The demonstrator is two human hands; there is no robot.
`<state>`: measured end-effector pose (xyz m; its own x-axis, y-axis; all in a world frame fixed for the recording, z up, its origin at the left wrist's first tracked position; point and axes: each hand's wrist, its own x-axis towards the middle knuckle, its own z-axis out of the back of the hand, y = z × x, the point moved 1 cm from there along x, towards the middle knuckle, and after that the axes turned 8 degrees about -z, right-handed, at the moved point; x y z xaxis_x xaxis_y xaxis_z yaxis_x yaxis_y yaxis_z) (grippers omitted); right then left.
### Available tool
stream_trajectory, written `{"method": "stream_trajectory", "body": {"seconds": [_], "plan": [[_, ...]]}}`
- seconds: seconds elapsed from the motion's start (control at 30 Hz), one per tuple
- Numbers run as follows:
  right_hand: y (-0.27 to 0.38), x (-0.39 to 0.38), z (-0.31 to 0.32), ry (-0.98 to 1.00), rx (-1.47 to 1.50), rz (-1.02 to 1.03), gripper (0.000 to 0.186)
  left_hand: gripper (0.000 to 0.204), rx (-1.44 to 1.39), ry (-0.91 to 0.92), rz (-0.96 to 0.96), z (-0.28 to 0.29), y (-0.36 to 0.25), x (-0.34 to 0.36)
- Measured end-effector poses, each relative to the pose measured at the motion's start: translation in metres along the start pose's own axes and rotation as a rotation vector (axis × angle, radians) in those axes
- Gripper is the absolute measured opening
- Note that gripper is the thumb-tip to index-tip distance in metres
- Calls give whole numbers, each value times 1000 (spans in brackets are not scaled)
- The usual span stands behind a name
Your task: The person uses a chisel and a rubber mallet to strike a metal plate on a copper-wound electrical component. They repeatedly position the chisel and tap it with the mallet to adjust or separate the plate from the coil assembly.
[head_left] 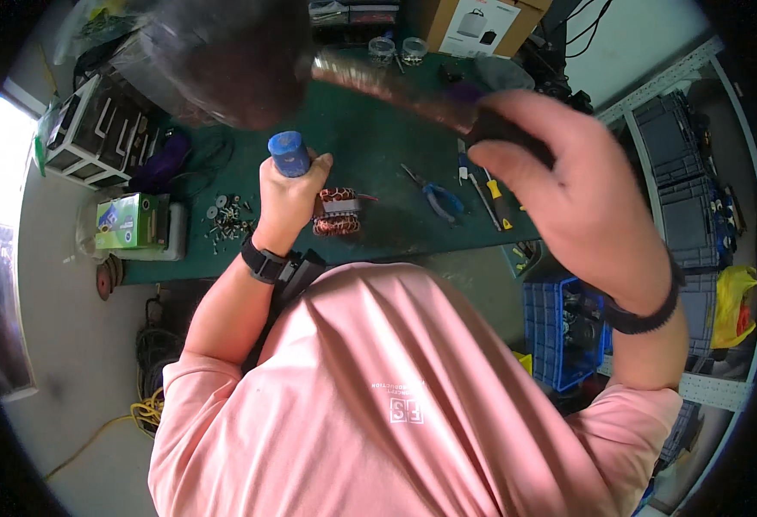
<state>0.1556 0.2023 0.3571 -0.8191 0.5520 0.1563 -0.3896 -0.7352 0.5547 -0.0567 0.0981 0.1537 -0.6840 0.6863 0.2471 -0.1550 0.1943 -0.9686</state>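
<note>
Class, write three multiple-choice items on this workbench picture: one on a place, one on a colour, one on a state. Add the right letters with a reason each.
1. Where does the small pile of screws and washers lie?
A. On the green mat, to the left of the left hand
B. Inside the blue crate
C. On the floor by the yellow cable

2. What colour is the handle end above the left hand?
A. Red
B. Blue
C. White

3. How is the right hand?
A. Flat on the mat
B. Raised, gripping a hammer handle
C. Inside a box

Answers: 1 A, the pile sits on the mat beside that hand. 2 B, the rounded end is blue. 3 B, the fingers wrap the handle, well above the bench.
</note>
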Motion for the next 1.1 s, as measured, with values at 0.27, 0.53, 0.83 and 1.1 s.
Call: {"method": "stream_trajectory", "body": {"seconds": [0.27,0.53,0.83,1.1], "plan": [[-7,3,-13,71,-126,-98,25,23,30,26,-43,-3,7,4],[-17,4,-23,87,-133,-90,26,24,15,25,-43,-4,8,6],[-15,5,-21,128,-84,-92,27,26,15,0,-67,-5,9,6],[-11,0,5,8,108,-4,28,24,-4,-36,9,-5,3,9]]}}
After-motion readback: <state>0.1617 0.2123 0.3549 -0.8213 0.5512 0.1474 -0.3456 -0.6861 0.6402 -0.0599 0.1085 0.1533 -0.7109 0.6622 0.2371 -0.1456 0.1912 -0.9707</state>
